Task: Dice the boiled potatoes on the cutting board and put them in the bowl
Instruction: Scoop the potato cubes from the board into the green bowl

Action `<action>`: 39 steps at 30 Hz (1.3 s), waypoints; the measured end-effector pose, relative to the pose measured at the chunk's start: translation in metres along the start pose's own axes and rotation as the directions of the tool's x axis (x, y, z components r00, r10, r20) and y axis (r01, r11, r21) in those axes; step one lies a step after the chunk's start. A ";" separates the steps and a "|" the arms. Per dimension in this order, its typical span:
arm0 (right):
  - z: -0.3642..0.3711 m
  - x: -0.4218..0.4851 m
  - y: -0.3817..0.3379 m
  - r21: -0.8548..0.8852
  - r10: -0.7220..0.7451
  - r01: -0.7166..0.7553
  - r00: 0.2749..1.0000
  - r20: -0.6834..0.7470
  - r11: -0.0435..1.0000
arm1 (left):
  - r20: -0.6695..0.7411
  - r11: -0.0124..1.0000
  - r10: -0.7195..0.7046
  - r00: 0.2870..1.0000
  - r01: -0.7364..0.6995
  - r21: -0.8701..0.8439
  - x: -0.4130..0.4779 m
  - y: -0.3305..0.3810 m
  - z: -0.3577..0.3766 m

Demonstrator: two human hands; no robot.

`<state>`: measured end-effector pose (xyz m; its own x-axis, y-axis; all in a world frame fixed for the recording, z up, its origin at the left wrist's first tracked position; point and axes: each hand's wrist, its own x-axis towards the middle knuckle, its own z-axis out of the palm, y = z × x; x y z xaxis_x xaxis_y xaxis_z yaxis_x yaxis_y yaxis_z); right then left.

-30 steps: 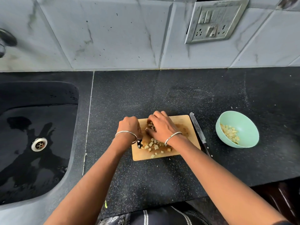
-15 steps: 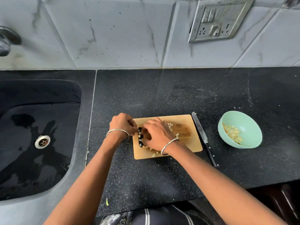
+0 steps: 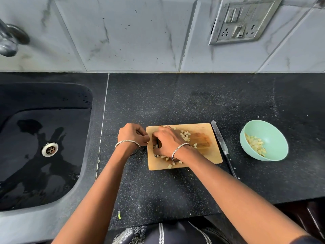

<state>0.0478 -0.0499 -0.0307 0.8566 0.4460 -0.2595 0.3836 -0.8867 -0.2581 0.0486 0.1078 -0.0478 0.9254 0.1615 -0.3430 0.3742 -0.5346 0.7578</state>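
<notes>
A wooden cutting board lies on the black counter, with pale diced potato cubes scattered over its left half. My right hand sits over the cubes near the board's left end, fingers curled down around a cluster of them; what lies under the palm is hidden. My left hand is at the board's left edge with its fingers curled against the rim. A mint-green bowl stands to the right of the board and holds a small heap of potato cubes.
A knife lies on the counter between board and bowl, blade pointing away from me. A wet black sink fills the left side, with a tap above it. A wall socket sits on the tiles.
My right hand has slid left across the board, dragging cubes toward the left end. My left hand has moved off the board to its left edge.
</notes>
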 end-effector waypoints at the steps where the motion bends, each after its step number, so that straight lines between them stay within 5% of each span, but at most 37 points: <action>1: 0.000 0.000 -0.002 0.003 -0.008 0.008 1.000 0.013 1.000 | 0.007 1.000 -0.001 1.000 0.001 -0.002 -0.001 0.000 0.000; 9: 0.005 -0.006 -0.013 -0.067 -0.061 0.056 0.995 -0.081 0.996 | -0.004 0.999 0.005 1.000 -0.005 -0.052 -0.003 0.004 -0.002; 16: -0.015 -0.017 0.024 -0.042 0.076 -0.082 0.989 -0.129 0.996 | 0.027 1.000 0.013 1.000 -0.012 -0.029 0.000 0.017 0.006; 20: -0.021 -0.022 0.042 0.074 0.158 -0.148 0.977 -0.145 0.986 | 0.135 0.993 0.111 0.985 -0.114 0.017 -0.002 0.032 0.023; 24: -0.023 -0.020 0.051 0.304 0.356 -0.266 0.885 -0.299 0.915 | 0.357 0.947 0.246 0.901 -0.303 0.110 -0.006 0.048 0.037; 26: -0.022 -0.020 0.051 0.344 0.388 -0.275 0.863 -0.322 0.898 | 0.350 0.947 0.253 0.902 -0.305 0.103 -0.007 0.049 0.038; 30: -0.017 -0.021 0.044 0.360 0.349 -0.222 0.873 -0.341 0.906 | 0.260 0.985 0.169 0.951 -0.174 -0.005 -0.007 0.044 0.026; 36: -0.005 -0.018 0.020 0.234 0.140 -0.094 0.972 -0.187 0.968 | 0.044 0.973 0.089 0.995 -0.097 0.211 -0.008 0.030 -0.001; 39: -0.001 -0.013 0.006 0.041 0.034 -0.029 0.993 -0.110 0.999 | 0.075 0.953 0.022 0.997 -0.043 0.300 -0.015 0.023 -0.006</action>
<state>0.0390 -0.0612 -0.0280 0.9018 0.3999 -0.1641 0.3439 -0.8938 -0.2880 0.0435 0.0976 -0.0221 0.9261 0.0872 -0.3672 0.2982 -0.7653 0.5704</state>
